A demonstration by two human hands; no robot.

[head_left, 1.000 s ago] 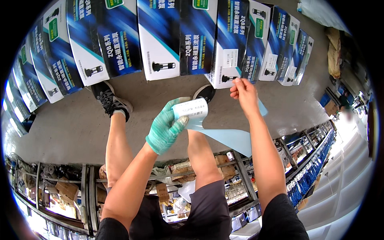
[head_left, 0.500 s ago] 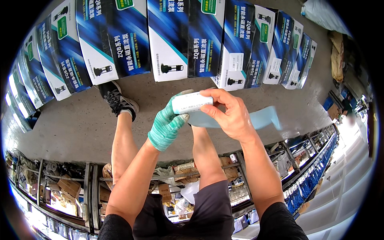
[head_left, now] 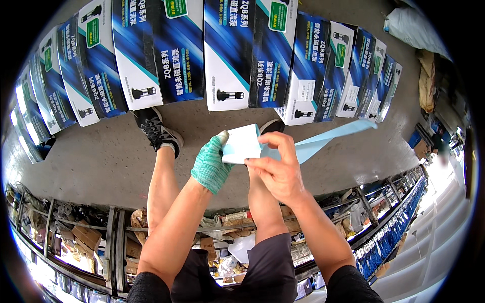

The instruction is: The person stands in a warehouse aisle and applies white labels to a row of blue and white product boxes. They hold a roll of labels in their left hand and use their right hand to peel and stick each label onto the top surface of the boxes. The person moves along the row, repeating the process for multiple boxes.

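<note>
Label roll (head_left: 241, 144), white and pale blue, sits mid-dial between both hands. From 8 o'clock the green-gloved left hand (head_left: 209, 164) pinches it, thumb at its corner, the other fingers mostly hidden. At 4 o'clock the bare right hand (head_left: 280, 174) bends its fingers by the edge; I can't tell whether they pinch. A pale blue strip (head_left: 310, 147) trails toward 3; printed boxes (head_left: 230, 76) line 12.

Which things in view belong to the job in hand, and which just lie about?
Part of the job:
label roll, in the gloved left hand; bare right hand at its edge
pale blue strip
blue-and-white boxes, probably: some bear white stickers

Lying about:
whitish bag
brown bundle
cluttered metal rack
</note>
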